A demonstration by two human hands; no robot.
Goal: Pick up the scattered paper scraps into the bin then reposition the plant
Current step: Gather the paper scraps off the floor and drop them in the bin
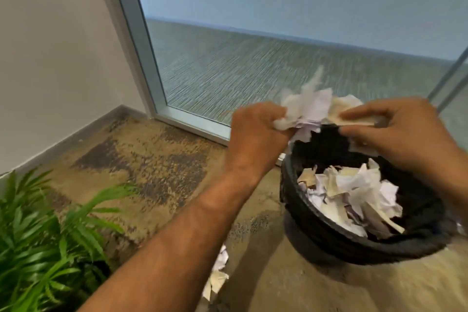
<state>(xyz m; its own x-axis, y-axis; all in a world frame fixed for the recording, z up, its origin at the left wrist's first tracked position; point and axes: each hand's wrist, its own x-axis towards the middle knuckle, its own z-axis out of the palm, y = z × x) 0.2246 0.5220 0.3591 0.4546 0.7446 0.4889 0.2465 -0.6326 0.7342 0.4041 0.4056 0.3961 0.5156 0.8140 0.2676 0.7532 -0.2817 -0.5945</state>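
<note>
Both hands are raised just above the far rim of a black bin (336,238) lined with a black bag. My left hand (255,132) grips a bunch of white crumpled paper scraps (309,106). My right hand (402,126) pinches a beige scrap (347,111) beside that bunch. Inside the bin lies a heap of crumpled paper (354,195). A few white scraps (217,276) remain on the carpet under my left forearm. The green leafy plant (43,243) stands at the lower left; its pot is hidden.
A frosted glass panel (253,45) in a metal frame (141,58) rises behind the bin. A white wall (50,58) with a grey baseboard forms the corner at left. Brown patterned carpet (152,159) lies between plant and bin.
</note>
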